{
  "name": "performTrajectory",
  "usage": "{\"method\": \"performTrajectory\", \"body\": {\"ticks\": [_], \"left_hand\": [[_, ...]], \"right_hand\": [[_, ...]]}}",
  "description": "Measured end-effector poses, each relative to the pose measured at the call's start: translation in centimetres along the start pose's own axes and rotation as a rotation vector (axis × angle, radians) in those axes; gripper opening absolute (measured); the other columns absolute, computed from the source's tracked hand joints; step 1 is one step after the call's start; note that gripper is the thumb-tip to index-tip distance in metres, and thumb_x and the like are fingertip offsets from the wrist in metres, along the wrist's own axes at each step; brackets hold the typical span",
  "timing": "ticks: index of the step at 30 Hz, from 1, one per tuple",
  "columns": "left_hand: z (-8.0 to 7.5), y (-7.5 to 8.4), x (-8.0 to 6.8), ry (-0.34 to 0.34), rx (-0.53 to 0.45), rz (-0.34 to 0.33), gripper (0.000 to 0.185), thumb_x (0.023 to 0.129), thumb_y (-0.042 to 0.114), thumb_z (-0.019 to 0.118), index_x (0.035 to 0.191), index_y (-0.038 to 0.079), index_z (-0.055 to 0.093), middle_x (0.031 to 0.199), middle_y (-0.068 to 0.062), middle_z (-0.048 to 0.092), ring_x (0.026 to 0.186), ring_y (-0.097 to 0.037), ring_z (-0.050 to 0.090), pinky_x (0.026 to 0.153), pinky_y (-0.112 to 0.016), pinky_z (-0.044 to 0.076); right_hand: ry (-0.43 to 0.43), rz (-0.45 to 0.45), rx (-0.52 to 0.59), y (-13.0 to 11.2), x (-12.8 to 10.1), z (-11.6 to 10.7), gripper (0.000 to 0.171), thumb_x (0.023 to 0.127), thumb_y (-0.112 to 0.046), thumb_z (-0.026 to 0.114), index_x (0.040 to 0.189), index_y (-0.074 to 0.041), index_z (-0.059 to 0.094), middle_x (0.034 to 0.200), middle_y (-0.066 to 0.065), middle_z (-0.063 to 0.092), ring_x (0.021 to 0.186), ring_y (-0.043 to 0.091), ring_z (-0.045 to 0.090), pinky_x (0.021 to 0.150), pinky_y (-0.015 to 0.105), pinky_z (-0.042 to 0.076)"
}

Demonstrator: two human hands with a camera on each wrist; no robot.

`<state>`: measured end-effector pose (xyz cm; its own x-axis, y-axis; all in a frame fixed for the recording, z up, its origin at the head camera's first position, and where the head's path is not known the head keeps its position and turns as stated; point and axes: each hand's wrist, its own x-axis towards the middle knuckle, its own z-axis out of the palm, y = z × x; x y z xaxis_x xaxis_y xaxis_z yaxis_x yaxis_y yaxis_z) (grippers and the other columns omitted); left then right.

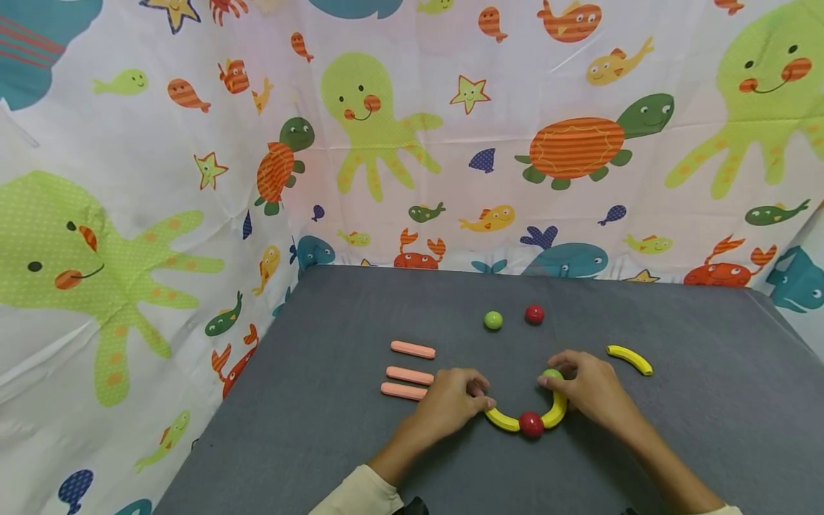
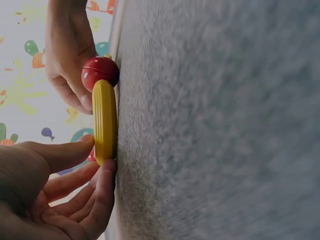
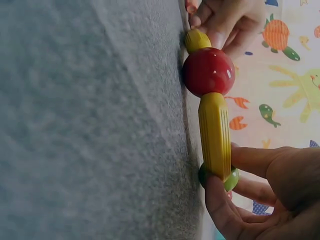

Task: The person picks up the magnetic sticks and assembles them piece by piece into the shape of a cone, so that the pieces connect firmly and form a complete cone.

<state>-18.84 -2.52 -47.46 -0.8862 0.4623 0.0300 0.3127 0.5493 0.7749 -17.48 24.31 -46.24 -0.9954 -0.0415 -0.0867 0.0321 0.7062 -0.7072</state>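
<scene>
In the head view, my left hand [image 1: 450, 397] pinches the outer end of a ridged, banana-shaped yellow piece [image 1: 503, 420]. Its thumb [image 2: 82, 142] lies along one side, the fingers at the tip. A shiny red ball [image 1: 531, 425] sits between this piece and a second yellow piece [image 1: 556, 410], making a curve open toward the back. At the second piece's far end my right hand [image 1: 594, 386] holds a green ball [image 3: 231, 179], thumb and fingers around the joint. Much of that ball is hidden behind the yellow piece in the right wrist view.
Left of the curve lie three pink sticks [image 1: 413, 350] in a stack of rows. Farther back are another green ball [image 1: 493, 320] and another red ball [image 1: 534, 314]. A loose yellow piece [image 1: 629, 360] lies right of my right hand. A patterned curtain [image 1: 412, 143] borders the grey table [image 1: 322, 458].
</scene>
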Motion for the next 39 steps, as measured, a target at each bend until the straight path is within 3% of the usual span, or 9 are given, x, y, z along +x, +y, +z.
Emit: {"method": "performTrajectory", "body": {"ticks": [6, 14, 22, 39], "left_hand": [[-0.2, 0.0, 1.0, 0.022, 0.011, -0.019, 0.019, 0.090, 0.014, 0.086, 0.106, 0.006, 0.080, 0.082, 0.008, 0.070, 0.071, 0.001, 0.059, 0.063, -0.020, 0.050], [-0.9, -0.2, 2.4, 0.049, 0.014, -0.033, 0.015, 0.094, 0.012, 0.081, 0.107, 0.005, 0.079, 0.089, 0.005, 0.073, 0.078, -0.002, 0.062, 0.072, -0.022, 0.053], [-1.1, -0.2, 3.3, 0.034, 0.026, -0.082, 0.020, 0.090, 0.016, 0.084, 0.107, 0.006, 0.080, 0.088, 0.004, 0.072, 0.079, -0.005, 0.062, 0.070, -0.024, 0.053], [-0.7, -0.7, 6.8, 0.149, 0.010, -0.072, 0.014, 0.095, 0.016, 0.082, 0.105, 0.006, 0.081, 0.086, 0.002, 0.073, 0.072, -0.005, 0.061, 0.063, -0.019, 0.051]], "right_hand": [[-0.024, -0.001, 0.000, 0.0, -0.8, 0.0, 0.042, 0.095, -0.034, 0.082, 0.122, -0.003, 0.074, 0.109, 0.013, 0.071, 0.067, 0.016, 0.067, 0.059, 0.031, 0.055], [-0.103, -0.007, 0.075, 0.2, -2.1, -0.3, 0.041, 0.096, -0.026, 0.080, 0.130, -0.005, 0.072, 0.095, 0.001, 0.077, 0.070, 0.018, 0.070, 0.064, 0.031, 0.053], [-0.104, -0.003, 0.120, 0.5, -2.6, -0.1, 0.042, 0.095, -0.028, 0.081, 0.129, -0.005, 0.072, 0.104, 0.004, 0.078, 0.074, 0.018, 0.073, 0.066, 0.033, 0.058], [-0.109, -0.001, 0.179, 0.2, -3.0, 0.7, 0.037, 0.092, -0.021, 0.084, 0.124, -0.007, 0.074, 0.112, 0.008, 0.077, 0.086, 0.017, 0.075, 0.065, 0.033, 0.060]]}}
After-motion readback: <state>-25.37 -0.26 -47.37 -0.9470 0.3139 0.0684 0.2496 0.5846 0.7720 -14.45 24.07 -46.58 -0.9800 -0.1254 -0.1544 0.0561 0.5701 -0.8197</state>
